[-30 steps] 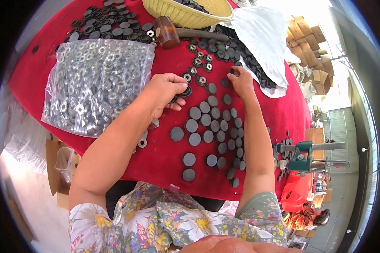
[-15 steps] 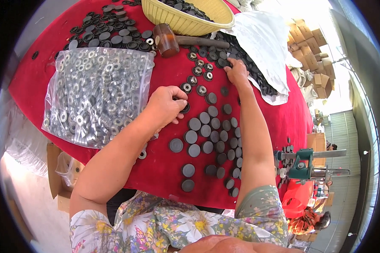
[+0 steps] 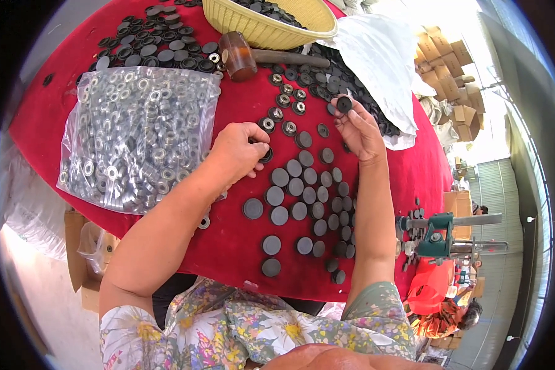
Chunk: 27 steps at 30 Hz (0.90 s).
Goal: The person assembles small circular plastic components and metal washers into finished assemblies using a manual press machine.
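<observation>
My left hand (image 3: 240, 151) is closed on a round black part (image 3: 266, 155), low over the red cloth; the fingers hide much of it. Raised off the cloth, my right hand (image 3: 362, 131) pinches a black round cap (image 3: 345, 105), with the edge of another dark disc beside its fingertips. Between and beyond my hands sit several black caps with metal bearings (image 3: 289, 128) set in them. Nearer me, many plain dark discs (image 3: 279, 177) lie in loose rows.
A clear bag of bearings (image 3: 135, 142) is at left. A mallet (image 3: 239, 57) lies before a yellow basket (image 3: 277, 31). Black caps (image 3: 160, 43) cover the far left; more spill from a white sack (image 3: 379, 61). A green metal press (image 3: 436, 237) stands at right, a person beyond it.
My right hand has lifted from the pile by the white sack and drawn back towards me with a black cap. My left hand has stayed nearly still.
</observation>
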Each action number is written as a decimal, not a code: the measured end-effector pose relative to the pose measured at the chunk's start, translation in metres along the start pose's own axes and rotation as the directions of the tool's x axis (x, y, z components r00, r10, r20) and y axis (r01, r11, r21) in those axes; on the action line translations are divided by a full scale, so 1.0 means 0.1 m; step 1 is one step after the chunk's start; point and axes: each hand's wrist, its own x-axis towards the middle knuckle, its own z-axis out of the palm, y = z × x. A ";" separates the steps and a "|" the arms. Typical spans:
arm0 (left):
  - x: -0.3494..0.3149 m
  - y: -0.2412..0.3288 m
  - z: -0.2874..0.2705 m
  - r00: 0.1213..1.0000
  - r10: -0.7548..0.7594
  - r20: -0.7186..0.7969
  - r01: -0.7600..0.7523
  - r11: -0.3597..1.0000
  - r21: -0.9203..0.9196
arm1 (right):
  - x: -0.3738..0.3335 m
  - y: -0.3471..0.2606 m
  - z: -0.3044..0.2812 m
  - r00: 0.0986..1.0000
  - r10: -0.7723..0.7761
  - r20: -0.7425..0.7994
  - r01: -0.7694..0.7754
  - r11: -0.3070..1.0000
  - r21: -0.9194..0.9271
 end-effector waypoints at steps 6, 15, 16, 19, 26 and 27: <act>0.00 0.01 0.00 1.000 0.002 0.004 -0.002 1.000 -0.006 | -0.12 0.02 0.17 0.998 0.010 0.060 -0.012 0.999 0.039; 0.00 0.01 0.01 1.000 -0.006 0.009 0.006 1.000 -0.003 | 0.08 0.13 -0.20 0.898 -0.176 -0.404 -0.302 0.420 -0.856; 0.00 0.01 0.00 1.000 -0.009 0.005 0.009 1.000 0.005 | 0.12 0.16 -0.26 0.893 -0.167 -0.419 -0.404 0.116 -0.907; 0.00 0.03 0.03 1.000 -0.009 0.018 0.009 0.999 0.031 | 0.19 0.20 -0.41 0.866 -0.212 -0.453 -0.443 0.097 -0.891; 0.00 0.02 0.02 1.000 -0.012 0.013 0.012 1.000 0.028 | 0.58 0.27 -0.38 0.869 -0.397 -0.294 -0.267 0.123 -0.956; 0.01 0.02 0.03 1.000 -0.010 0.013 0.010 0.999 0.031 | 0.60 0.30 -0.39 0.890 -0.390 -0.236 -0.251 0.013 -0.968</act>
